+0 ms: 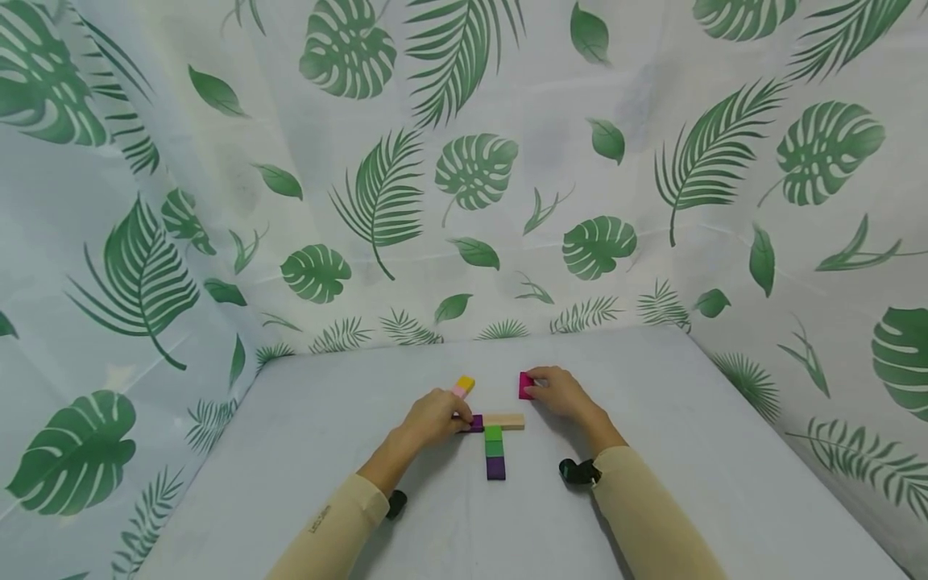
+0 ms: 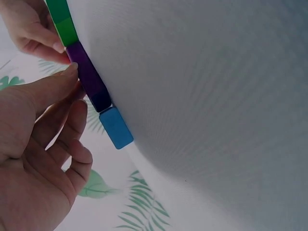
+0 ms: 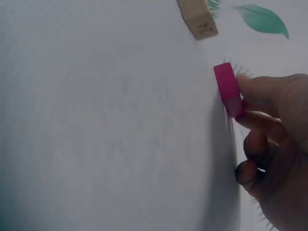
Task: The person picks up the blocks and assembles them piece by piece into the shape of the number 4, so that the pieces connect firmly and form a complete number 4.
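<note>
A dark purple block [image 1: 477,423] lies at the left end of a row, pinched between the thumb and fingers of my left hand [image 1: 433,417]. In the left wrist view, that purple block [image 2: 89,72] has a blue block [image 2: 115,127] at one end and a green block [image 2: 61,21] beyond the other. My right hand [image 1: 564,392] pinches a magenta block [image 1: 525,385] farther back on the right; it shows again as a magenta block [image 3: 227,86] between thumb and fingers in the right wrist view. Whether it touches the table I cannot tell.
A plain wooden block [image 1: 505,421] continues the row rightward. Below it run a light green block [image 1: 493,433], a green block [image 1: 494,449] and a purple block [image 1: 496,468]. Behind my left hand lie yellow [image 1: 466,382] and pink blocks [image 1: 459,391]. Leaf-printed cloth [image 1: 536,209] surrounds the white table [image 1: 464,532].
</note>
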Motion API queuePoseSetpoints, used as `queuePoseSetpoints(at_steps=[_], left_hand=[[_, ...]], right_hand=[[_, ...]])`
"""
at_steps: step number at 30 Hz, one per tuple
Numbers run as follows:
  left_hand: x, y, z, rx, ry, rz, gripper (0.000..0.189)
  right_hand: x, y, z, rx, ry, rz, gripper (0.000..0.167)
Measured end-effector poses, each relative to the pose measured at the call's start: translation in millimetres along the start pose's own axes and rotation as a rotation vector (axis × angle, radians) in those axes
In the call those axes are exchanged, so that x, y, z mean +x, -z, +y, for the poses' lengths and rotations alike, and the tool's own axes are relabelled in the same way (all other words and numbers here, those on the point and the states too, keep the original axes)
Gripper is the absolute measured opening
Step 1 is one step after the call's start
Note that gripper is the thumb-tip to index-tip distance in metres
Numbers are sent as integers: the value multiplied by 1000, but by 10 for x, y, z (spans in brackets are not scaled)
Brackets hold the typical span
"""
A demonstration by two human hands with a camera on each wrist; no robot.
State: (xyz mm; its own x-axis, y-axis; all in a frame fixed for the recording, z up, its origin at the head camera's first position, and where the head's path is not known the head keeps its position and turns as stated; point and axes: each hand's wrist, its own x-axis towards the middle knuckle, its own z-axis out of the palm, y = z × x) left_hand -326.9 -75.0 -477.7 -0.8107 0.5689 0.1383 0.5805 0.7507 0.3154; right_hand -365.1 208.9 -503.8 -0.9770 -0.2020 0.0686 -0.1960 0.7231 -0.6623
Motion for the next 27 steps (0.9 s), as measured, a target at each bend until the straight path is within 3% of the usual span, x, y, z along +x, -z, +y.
queuePoseSetpoints(at_steps=[12,27], left_hand=[[-9,3,8,1,0,19,6],[10,1,16,0,4,6,6]], right_hand=[[106,-219,-191,40,-17,-36,39],[51,-326,-311,74,-11,-32,39]])
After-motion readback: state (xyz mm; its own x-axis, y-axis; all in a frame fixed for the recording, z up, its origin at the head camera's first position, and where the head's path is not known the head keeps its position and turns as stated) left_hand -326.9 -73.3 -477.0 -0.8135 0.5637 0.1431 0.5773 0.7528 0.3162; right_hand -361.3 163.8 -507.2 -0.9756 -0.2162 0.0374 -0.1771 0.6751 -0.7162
